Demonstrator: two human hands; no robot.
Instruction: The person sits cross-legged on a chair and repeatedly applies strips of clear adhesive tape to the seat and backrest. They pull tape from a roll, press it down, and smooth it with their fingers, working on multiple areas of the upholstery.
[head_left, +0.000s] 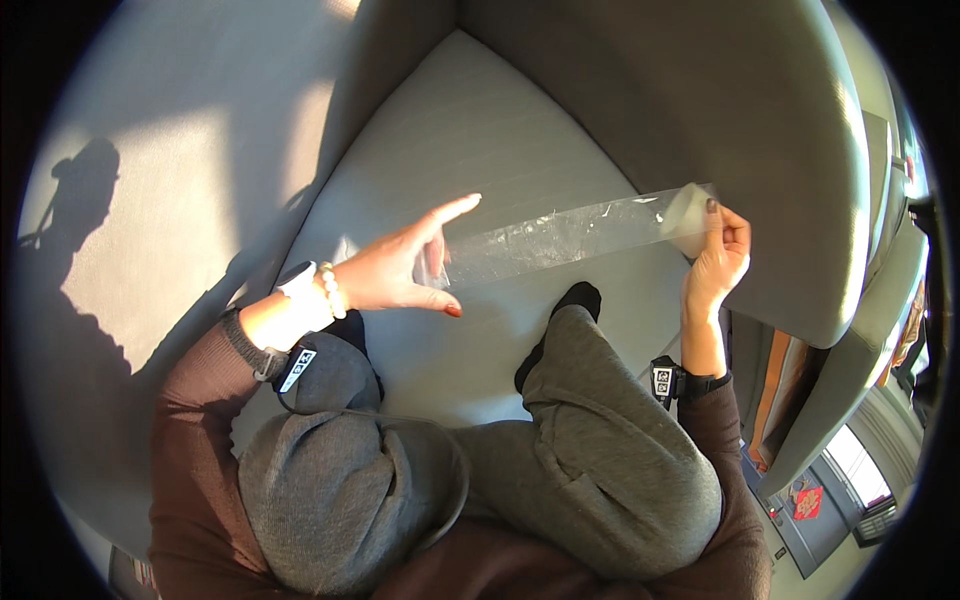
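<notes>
A long strip of clear plastic film (555, 236) stretches between my two hands above the grey seat. My right hand (716, 259) pinches its right end between thumb and fingers, where a whitish, translucent curled part (686, 217) shows. At the other end the film is crinkled against the curled fingers of my left hand (397, 262). That hand's thumb and index finger are spread wide apart. Whether its other fingers grip the film is not clear.
I sit on a grey sofa seat (465, 135), with upholstered panels (675, 90) rising around it. My bent legs (615, 450) are below the film. A cable (461, 465) runs from the device on my left wrist (296, 367) across my lap. Another device (664, 379) is on my right wrist.
</notes>
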